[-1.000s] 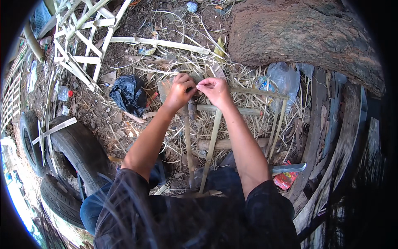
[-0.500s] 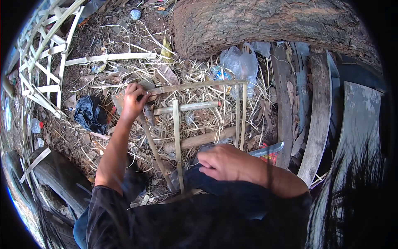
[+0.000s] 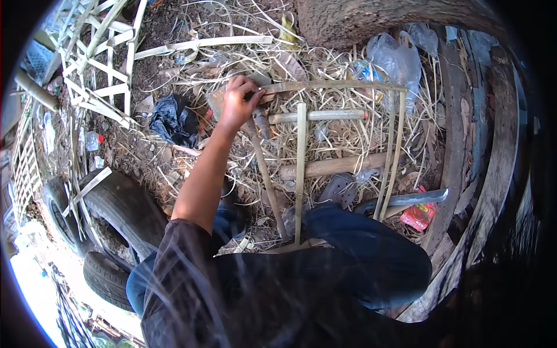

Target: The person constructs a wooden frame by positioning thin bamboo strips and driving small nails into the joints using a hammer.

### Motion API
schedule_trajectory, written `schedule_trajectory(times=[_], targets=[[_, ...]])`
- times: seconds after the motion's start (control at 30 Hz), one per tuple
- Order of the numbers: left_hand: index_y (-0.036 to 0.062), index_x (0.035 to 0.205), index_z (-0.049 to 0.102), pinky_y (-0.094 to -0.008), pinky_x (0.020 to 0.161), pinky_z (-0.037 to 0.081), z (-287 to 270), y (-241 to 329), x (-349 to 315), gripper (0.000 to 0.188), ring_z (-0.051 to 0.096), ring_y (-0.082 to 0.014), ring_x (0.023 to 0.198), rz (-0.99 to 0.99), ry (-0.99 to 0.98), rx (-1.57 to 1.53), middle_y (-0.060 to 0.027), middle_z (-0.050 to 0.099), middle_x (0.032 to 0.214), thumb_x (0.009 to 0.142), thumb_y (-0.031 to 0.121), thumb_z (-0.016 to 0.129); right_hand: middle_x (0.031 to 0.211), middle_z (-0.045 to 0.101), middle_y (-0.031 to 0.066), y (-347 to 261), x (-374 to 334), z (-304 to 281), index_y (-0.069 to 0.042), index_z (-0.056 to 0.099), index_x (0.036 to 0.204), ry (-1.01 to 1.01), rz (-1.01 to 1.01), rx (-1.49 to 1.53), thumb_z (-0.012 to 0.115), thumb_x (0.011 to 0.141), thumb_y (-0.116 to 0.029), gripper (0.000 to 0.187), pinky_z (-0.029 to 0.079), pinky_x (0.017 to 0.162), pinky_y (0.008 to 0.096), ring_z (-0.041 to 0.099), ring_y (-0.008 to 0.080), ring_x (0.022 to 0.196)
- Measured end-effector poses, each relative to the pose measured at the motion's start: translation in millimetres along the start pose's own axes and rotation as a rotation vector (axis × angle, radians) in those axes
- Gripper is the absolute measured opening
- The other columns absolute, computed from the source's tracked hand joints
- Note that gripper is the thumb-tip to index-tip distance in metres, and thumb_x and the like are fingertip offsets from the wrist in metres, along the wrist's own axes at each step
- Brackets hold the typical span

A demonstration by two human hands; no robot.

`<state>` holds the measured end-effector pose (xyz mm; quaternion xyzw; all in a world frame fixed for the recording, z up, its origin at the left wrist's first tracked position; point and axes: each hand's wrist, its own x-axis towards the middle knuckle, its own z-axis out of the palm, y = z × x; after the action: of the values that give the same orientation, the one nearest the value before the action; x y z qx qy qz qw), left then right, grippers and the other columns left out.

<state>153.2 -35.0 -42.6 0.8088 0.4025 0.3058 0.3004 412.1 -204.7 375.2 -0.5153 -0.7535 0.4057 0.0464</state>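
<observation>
My left hand is closed, its thumb and fingers pinching the left end of a flat bamboo strip. The strip runs to the right, where it meets two thin strips that slope down toward my knee. A wider pale bamboo slat lies lengthwise between my legs, its top end below the held strip. Past the strip lies a short bamboo stick. A long-bladed knife rests beside my right knee, its blade pointing right. My right hand is out of the picture.
A woven bamboo lattice stands at upper left, old tyres at lower left. A tree trunk crosses the top. Long boards line the right side. Shavings, a thick stick, a black plastic bag and a red packet litter the ground.
My right hand has left the picture from above my right knee, uncovering the knife's handle end. The view has turned, so the scene sits farther right and higher. My left hand keeps its pinch.
</observation>
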Motion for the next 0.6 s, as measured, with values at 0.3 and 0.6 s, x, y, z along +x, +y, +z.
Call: schedule_trajectory(times=[0.3,0.6], targets=[[0.0040,0.077,0.062,-0.0417,0.086,0.042,-21.1,-22.5,-5.3,0.017,0.053,-0.0302,0.096,-0.064,-0.016,-0.041,-0.0073,0.060,0.089,0.073,0.009,0.078,0.053,0.045,0.0084,9.3,34.5,28.2,-0.009,0.040,0.060,0.043,0.133,0.121,0.069,0.067,0.007,0.033,0.036,0.047,0.0383,0.048,0.0293,0.046],[0.0025,0.076,0.061,-0.0388,0.082,0.043,-50.6,-36.6,-7.1,0.020,0.053,-0.0281,0.092,-0.036,0.037,-0.006,-0.0069,0.060,0.086,0.071,0.007,0.080,0.054,0.045,0.0120,79.1,93.7,118.5,-0.004,0.040,0.066,0.048,0.295,0.283,0.066,0.073,0.003,0.027,0.037,0.047,0.0364,0.046,0.0310,0.047]])
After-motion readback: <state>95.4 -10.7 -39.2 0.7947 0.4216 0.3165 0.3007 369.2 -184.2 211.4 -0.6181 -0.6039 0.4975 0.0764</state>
